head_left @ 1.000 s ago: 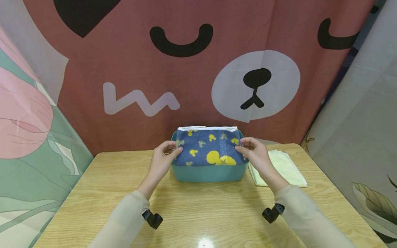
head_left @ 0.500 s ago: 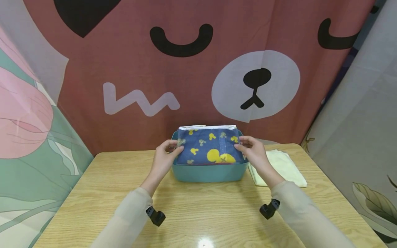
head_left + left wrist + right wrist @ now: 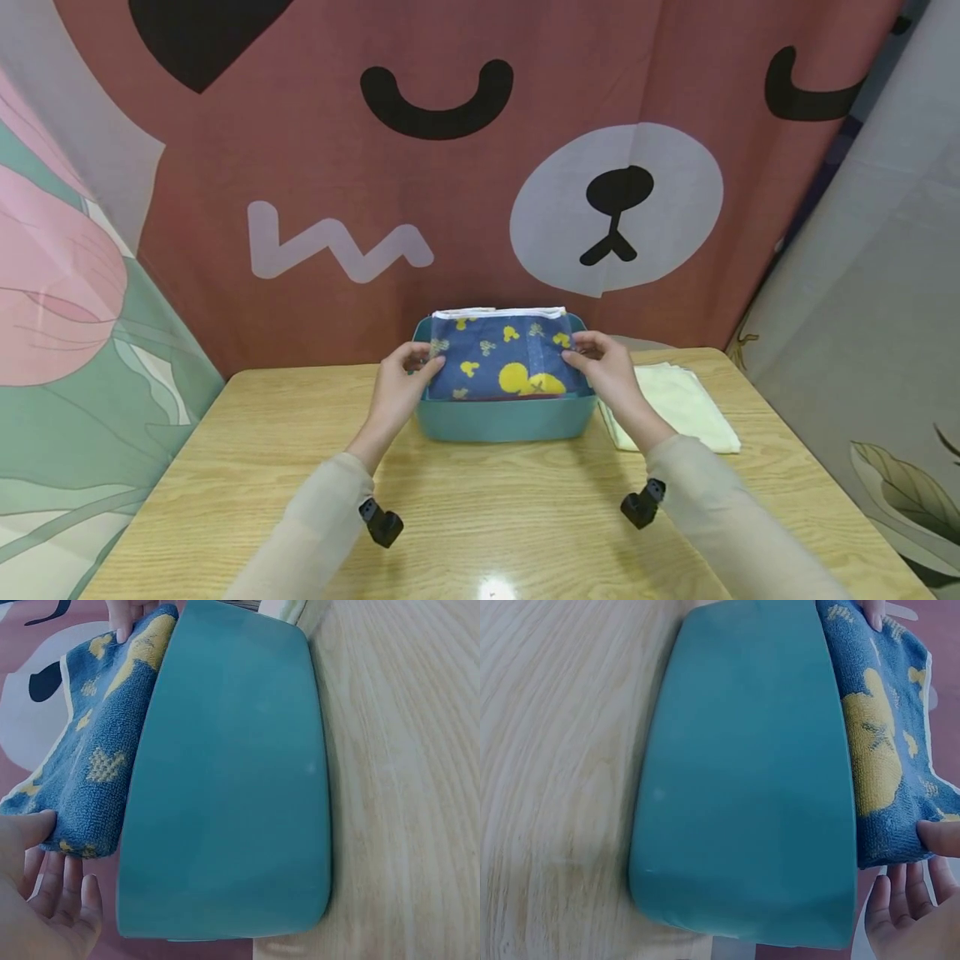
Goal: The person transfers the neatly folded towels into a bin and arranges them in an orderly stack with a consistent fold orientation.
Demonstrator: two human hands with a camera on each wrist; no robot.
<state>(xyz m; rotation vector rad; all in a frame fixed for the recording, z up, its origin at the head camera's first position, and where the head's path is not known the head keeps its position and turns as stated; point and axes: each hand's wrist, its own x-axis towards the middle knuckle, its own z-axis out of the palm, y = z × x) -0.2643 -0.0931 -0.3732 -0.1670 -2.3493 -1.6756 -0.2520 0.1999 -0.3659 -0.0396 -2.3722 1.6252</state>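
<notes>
A folded blue towel [image 3: 502, 354] with yellow figures and a white edge stands over the mouth of a teal bin [image 3: 506, 421]. At the towel's left end my left hand [image 3: 399, 382] pinches it, thumb on the near face. My right hand [image 3: 606, 367] pinches the opposite end the same way. In the left wrist view the towel [image 3: 105, 735] is bent above the bin's rim, its lower edge close against the wall [image 3: 225, 780]. The right wrist view has the thumb [image 3: 939, 837] on the towel's corner. What lies inside the bin is hidden.
A folded pale yellow cloth [image 3: 686, 408] lies on the wooden table [image 3: 495, 508], right of the bin and partly behind my right forearm. Behind the table hangs a reddish curtain [image 3: 337, 167] with a bear face. Patterned curtains flank both sides.
Both hands keep their pinch on the towel. The right hand has shifted slightly left, the left hand slightly right, so they are a little closer together. The bin stays in place.
</notes>
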